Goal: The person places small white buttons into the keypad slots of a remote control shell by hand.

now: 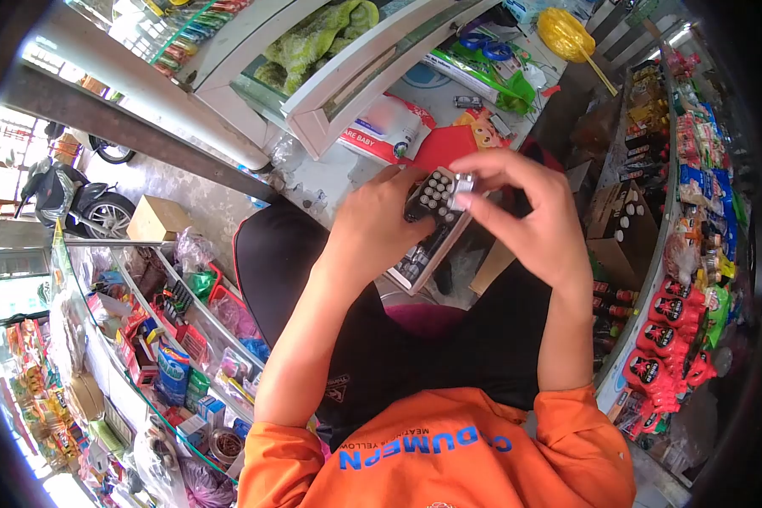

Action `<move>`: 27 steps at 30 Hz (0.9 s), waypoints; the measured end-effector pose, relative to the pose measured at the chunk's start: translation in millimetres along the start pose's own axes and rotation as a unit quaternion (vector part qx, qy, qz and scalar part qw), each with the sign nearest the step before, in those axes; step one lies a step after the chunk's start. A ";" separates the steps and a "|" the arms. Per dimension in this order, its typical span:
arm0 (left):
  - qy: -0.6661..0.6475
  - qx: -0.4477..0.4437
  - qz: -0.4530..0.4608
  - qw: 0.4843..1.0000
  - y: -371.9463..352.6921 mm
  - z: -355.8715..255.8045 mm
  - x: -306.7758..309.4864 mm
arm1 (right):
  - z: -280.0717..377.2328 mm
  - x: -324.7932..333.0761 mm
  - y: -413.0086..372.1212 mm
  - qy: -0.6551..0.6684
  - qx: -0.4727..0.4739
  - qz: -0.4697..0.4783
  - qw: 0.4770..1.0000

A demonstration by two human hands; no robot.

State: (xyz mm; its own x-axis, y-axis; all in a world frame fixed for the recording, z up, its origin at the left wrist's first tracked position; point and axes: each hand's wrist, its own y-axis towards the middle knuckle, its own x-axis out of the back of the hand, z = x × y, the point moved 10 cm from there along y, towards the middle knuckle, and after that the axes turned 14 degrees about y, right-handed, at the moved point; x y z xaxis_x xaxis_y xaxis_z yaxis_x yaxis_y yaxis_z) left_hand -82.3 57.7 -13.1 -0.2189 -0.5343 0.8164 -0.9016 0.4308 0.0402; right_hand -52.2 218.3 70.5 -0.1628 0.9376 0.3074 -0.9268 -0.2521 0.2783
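The step in hand looks to be handling batteries (436,193) a small piece at a time, either taking from the bundle or adding to it; this moment cannot tell which. The next move seems to call for a steady grip on the bundle and a light, exact pinch at its edge. The left hand (368,222) is curled round the bundle's side, fingers bent and thumb against the near edge, its round ends facing up. The right hand (529,207) pinches a small silvery piece (463,185) between thumb and fingers, right beside the bundle; whether they touch is unclear. The batteries sit between both hands, above a partly hidden box (402,282) and the black trousers (449,356)
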 end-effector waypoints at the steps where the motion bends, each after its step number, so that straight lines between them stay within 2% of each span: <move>1: 0.000 0.000 -0.001 1.000 0.0 0.2 -0.8 | 1.9 -2.9 -3.4 0.000 0.000 0.001 1.000; 6: -0.006 0.016 0.031 0.999 3.1 5.6 -9.6 | 2.7 -15.9 -9.5 -0.045 0.000 0.013 0.999; 9: -0.025 -0.001 0.014 1.000 4.5 6.3 -12.4 | -3.3 -26.0 -11.3 -0.089 0.006 0.014 0.996; 11: -0.028 0.004 0.025 0.999 4.8 5.8 -13.3 | 8.1 -35.9 -11.6 -0.230 0.088 0.022 0.969; 15: -0.045 -0.012 0.037 0.998 4.1 6.0 -14.9 | 4.6 -47.2 -16.4 -0.340 0.102 0.004 0.935; 22: -0.061 -0.045 0.057 0.996 -2.3 8.8 -5.4 | 2.3 -51.0 -20.6 -0.373 0.091 -0.020 0.923; 24: -0.113 -0.002 0.102 0.988 -8.4 13.8 -5.1 | 5.0 -52.1 -20.2 -0.370 0.102 -0.018 0.923; 27: -0.137 0.014 0.087 0.987 -13.2 15.6 1.5 | 1.7 -52.9 -19.8 -0.364 0.095 -0.015 0.926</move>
State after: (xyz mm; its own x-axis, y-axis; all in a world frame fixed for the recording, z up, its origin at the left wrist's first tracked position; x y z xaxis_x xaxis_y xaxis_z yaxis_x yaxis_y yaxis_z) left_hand -76.5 39.9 -21.4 -0.4595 -0.6322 0.6238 -0.8510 0.5145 -0.1054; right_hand -24.7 173.2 50.3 0.1972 0.5513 0.8107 -0.8397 -0.3318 0.4299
